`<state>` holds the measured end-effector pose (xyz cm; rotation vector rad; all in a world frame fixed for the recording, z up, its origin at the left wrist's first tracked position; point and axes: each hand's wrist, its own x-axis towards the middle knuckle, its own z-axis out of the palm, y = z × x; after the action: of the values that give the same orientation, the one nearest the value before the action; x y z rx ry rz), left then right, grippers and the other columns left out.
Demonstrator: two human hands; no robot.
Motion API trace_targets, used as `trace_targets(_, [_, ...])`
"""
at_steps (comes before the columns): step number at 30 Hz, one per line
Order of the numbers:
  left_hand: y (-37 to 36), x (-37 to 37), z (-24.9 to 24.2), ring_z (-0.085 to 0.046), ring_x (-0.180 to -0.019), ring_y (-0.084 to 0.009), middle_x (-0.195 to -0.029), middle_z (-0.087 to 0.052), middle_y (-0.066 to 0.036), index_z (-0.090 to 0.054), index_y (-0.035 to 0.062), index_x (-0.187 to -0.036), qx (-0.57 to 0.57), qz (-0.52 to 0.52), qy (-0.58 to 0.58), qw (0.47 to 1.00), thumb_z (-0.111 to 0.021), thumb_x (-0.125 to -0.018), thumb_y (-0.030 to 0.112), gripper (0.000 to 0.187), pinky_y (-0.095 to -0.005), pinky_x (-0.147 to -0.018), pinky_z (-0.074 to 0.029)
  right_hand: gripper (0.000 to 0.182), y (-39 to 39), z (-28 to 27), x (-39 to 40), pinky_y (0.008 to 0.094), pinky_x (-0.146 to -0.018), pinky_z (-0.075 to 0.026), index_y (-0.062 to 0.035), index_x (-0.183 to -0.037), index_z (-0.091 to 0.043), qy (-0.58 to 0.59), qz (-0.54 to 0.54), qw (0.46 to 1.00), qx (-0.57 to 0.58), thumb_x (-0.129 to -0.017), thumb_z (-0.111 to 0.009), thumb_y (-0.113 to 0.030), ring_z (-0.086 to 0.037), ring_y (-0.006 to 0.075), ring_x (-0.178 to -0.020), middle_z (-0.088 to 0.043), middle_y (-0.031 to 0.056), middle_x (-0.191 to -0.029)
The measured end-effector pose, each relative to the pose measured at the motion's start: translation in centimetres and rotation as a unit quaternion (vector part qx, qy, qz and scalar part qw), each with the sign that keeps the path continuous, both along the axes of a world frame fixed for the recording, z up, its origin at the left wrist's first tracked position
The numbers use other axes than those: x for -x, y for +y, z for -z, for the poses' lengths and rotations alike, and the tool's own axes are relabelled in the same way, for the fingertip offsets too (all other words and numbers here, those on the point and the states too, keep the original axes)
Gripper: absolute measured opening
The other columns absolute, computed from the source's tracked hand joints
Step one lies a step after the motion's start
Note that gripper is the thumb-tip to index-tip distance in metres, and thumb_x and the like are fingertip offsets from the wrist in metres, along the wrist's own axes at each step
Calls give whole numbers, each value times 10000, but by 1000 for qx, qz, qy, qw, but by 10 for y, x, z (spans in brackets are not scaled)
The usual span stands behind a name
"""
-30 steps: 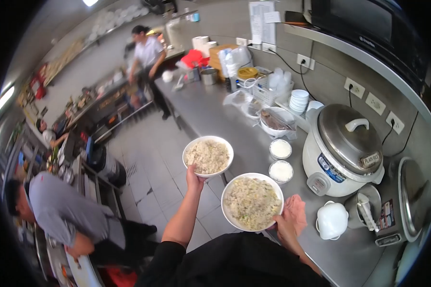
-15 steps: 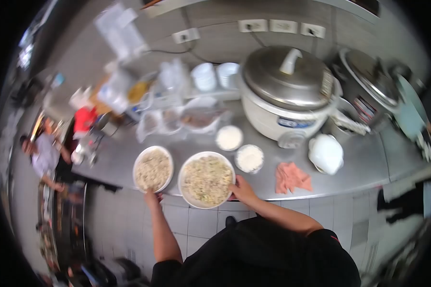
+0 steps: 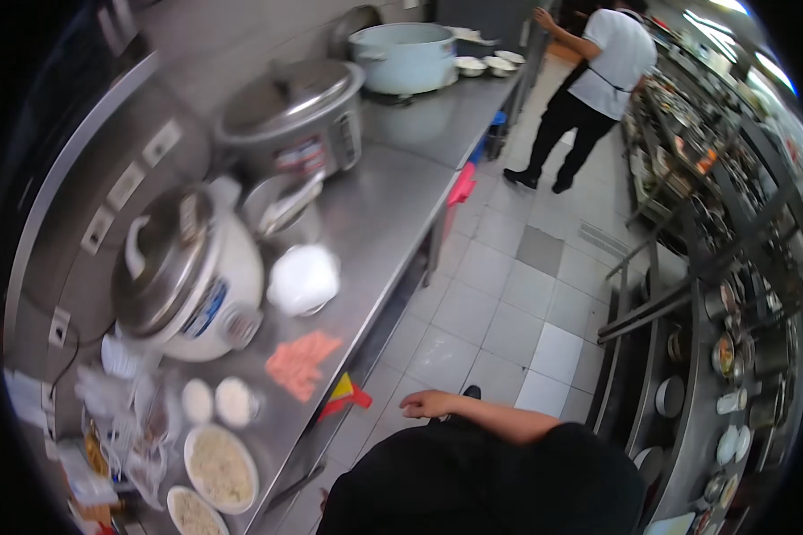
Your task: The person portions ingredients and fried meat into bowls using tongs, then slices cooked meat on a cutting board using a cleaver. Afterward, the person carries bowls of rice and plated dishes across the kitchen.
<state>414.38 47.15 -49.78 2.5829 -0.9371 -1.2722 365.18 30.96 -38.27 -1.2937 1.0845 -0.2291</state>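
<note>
My right hand (image 3: 426, 404) hangs in the air beside the counter edge, holding nothing, its fingers loosely bent. Only a sliver of my left hand (image 3: 323, 499) shows beside my dark clothing, with its fingers hidden. On the steel counter, a large white bowl of fried rice (image 3: 221, 468) sits at the lower left, and a second bowl of fried rice (image 3: 196, 514) is partly cut off below it. Two small bowls of white rice, one nearer (image 3: 235, 401) and one farther (image 3: 198, 401), stand beyond them. A crumpled pink cloth (image 3: 302, 364) lies near the counter's edge.
A large rice cooker (image 3: 187, 276), a second cooker (image 3: 285, 125), a white bowl (image 3: 303, 280) and a pale pot (image 3: 406, 58) line the counter (image 3: 393, 205). A person (image 3: 598, 80) stands in the tiled aisle. Shelves with dishes (image 3: 732, 357) run along the right.
Both hands have let go of the two fried rice bowls, which stay on the counter. My view has swung right toward the aisle, and my right hand is away from the counter.
</note>
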Motion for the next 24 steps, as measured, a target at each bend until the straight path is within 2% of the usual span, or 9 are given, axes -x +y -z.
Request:
trace_targets(3, [-64,128,6,-598,-565,-218,-676,-655,-80,-654,5,-767,-84,262,69,959,-455,-959,437,513,-347,-493,-496,496,41,0,112,304,-847,-504,-56,-1353,-520,-87,172,978,-81,-974,-553,-375,-638,145,-931,-672,65,-1097])
trace_targets(6, [-151,238,-7,-618,-604,-220,-707,-671,-81,-664,2,-824,-50,373,92,922,-478,-940,391,446,-345,-524,-514,449,64,15,213,314,-882,-506,-54,-1353,-522,-113,282,948,-98,-995,-546,-324,-648,155,-979,-665,82,-1165])
trace_targets(10, [-251,380,-62,-644,-655,-221,-748,-693,-83,-677,-3,-901,-51,339,111,933,-510,-913,329,371,-342,-566,-538,435,64,8,341,306,-889,-497,-38,-1337,-532,-96,359,927,-45,-991,-566,-298,-660,164,-966,-674,88,-1141])
trace_targets(12, [-289,432,-49,-661,-707,-222,-834,-715,-98,-678,6,-1089,-121,272,105,949,-562,-868,232,336,-346,-590,-551,432,44,-6,411,299,-880,-496,-30,-1336,-530,-62,382,922,9,-988,-559,-285,-663,164,-960,-680,83,-1119])
trace_targets(14, [-311,469,-22,-673,-738,-238,-976,-708,-142,-437,66,-1422,11,312,138,940,-615,-769,58,676,-365,-583,-558,433,19,-5,483,298,-868,-499,-29,-1332,-532,-48,424,904,24,-979,-560,-278,-664,164,-957,-681,83,-1112])
trace_targets(15, [-335,476,18,-669,-705,-250,-1058,-681,-171,-133,112,-1548,-40,342,139,928,-646,-708,-33,995,-383,-544,-544,434,9,1,514,297,-857,-502,-28,-1328,-533,-36,459,887,40,-971,-562,-272,-665,164,-954,-682,83,-1106])
trace_targets(19, [-383,577,24,-676,-714,-251,-1031,-684,-171,-233,98,-1469,-96,453,102,880,-641,-726,11,852,-380,-571,-547,406,-16,60,622,296,-719,-523,-18,-1254,-584,76,554,827,59,-951,-573,-288,-682,164,-826,-699,83,-978])
trace_targets(23, [-466,692,51,-685,-725,-254,-996,-688,-173,-367,79,-1365,-154,564,52,809,-634,-751,70,670,-377,-608,-551,306,22,194,696,326,-576,-501,-44,-982,-683,188,531,817,-122,-930,-586,-329,-643,150,-664,-689,60,-780])
trace_targets(24, [-494,731,60,-688,-728,-254,-987,-689,-173,-400,75,-1339,-162,588,44,791,-632,-757,84,627,-376,-617,-552,508,48,225,697,455,-735,-522,-37,-869,-705,252,505,821,-84,-904,-494,-497,-677,315,-719,-704,160,-827])
